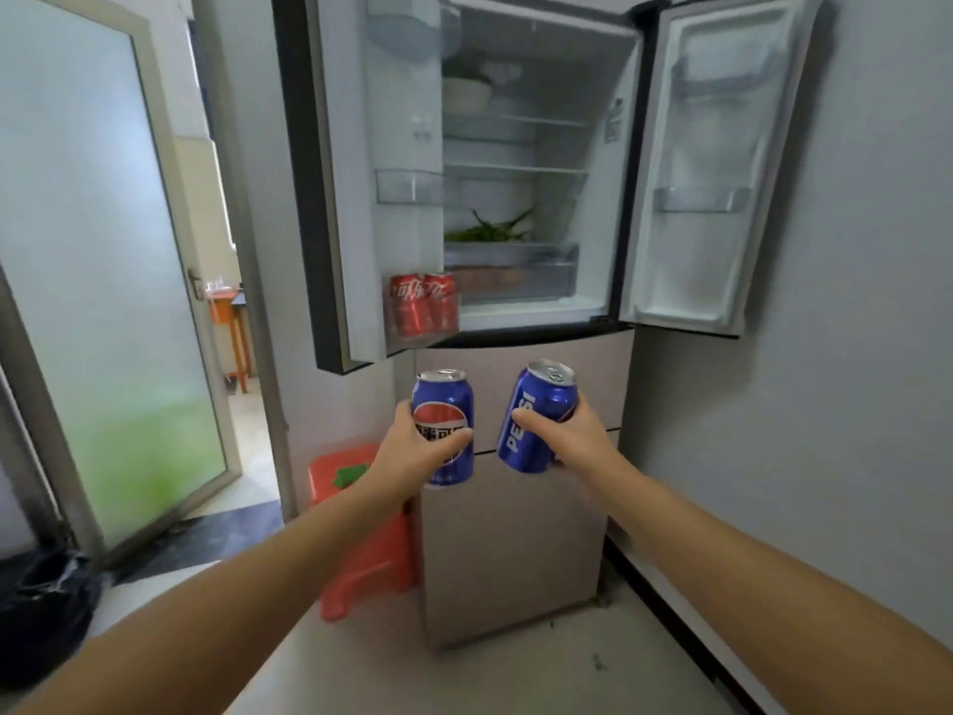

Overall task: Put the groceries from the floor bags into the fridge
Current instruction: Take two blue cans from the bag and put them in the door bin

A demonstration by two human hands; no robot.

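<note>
Fingers (588, 405) of right hand (577, 436) wrapped round a blue cola can (536, 420), thumb across the front, can tipped with its top leaning right. Same deal lower centre-left: left hand (412, 446) curled round a second blue can (446, 430), held upright, thumb over the logo. Both cans raised at arm's length below the open fridge (515, 198), apart from each other, not yet on any shelf. Probably one per hand just to save a trip.

Guessing the target is the bottom bin of the left door (356, 198), centre of frame, since two red cans (424, 304) already sitting there side by side. Looks tight next to them though, so could end up elsewhere. Right door (717, 172) swung wide too, its shelves bare as far as visible.

Inside: white bowl (466, 95) on the top shelf, some greens (487, 232) above the crisper drawer, rest too blurry to call.

Room stuff: pale floor (515, 678), orange plastic stool (361, 528) tucked against the lower drawers, frosted glass door (103, 250) at left, black bin bag (41, 606) at lower left corner. No grocery bags in shot.
</note>
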